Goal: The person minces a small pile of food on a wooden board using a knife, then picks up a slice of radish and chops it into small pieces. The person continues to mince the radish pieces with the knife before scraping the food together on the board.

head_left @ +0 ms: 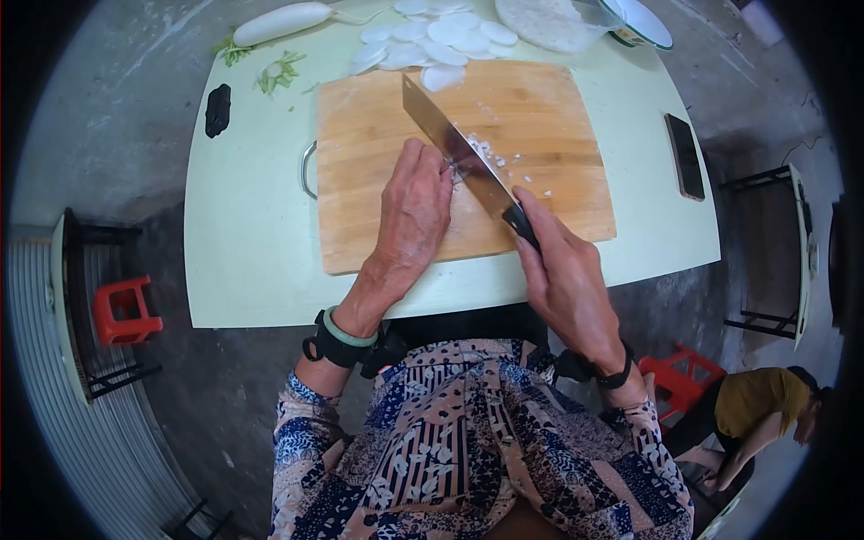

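A wide-bladed knife (pixel 468 153) slants across the wooden cutting board (pixel 369 117), its black handle gripped in my right hand (pixel 571 279). My left hand (pixel 417 202) rests on the board left of the blade, fingers curled and pressed together at the blade's side. A small pale piece (pixel 456 171) shows by those fingertips, mostly hidden by fingers and blade. Small chopped white bits (pixel 490 153) lie on the board just right of the blade. White round slices (pixel 441 36) are spread behind the board, a few overlapping its back edge.
On the pale green table (pixel 252 225) are a whole white radish (pixel 283 22), green leafy trimmings (pixel 279 72), a black object (pixel 218 110), a phone (pixel 685 157) and a bowl (pixel 643 22). Red stools (pixel 126 310) stand nearby. Another person (pixel 760 405) bends down at the lower right.
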Motion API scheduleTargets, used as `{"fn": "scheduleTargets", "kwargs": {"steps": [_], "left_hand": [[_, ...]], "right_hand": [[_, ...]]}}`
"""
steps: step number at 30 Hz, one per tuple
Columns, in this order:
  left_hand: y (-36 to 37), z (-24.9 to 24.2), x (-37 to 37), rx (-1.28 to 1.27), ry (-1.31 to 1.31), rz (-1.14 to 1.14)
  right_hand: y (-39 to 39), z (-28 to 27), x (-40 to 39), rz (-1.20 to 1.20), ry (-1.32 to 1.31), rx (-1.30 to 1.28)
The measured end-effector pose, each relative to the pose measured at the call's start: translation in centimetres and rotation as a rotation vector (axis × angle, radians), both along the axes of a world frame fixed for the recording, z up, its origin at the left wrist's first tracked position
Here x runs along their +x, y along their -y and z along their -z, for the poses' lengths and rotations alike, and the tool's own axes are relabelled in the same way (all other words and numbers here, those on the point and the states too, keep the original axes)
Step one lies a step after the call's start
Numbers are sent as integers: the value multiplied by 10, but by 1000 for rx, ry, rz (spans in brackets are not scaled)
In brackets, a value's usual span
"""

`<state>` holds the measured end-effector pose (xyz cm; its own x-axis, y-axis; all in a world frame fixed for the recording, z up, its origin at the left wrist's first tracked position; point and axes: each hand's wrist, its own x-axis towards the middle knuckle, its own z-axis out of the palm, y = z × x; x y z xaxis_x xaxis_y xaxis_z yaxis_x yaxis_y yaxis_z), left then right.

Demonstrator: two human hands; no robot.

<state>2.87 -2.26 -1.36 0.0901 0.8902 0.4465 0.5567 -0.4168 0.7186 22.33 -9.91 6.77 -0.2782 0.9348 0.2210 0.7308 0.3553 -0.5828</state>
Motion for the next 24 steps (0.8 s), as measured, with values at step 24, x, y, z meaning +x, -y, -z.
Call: {"fn": "scheduleTargets", "kwargs": {"steps": [24], "left_hand": [[1, 2, -2, 16, 19, 13]], "right_hand": [[-9, 6, -10, -21, 2, 4]]}}
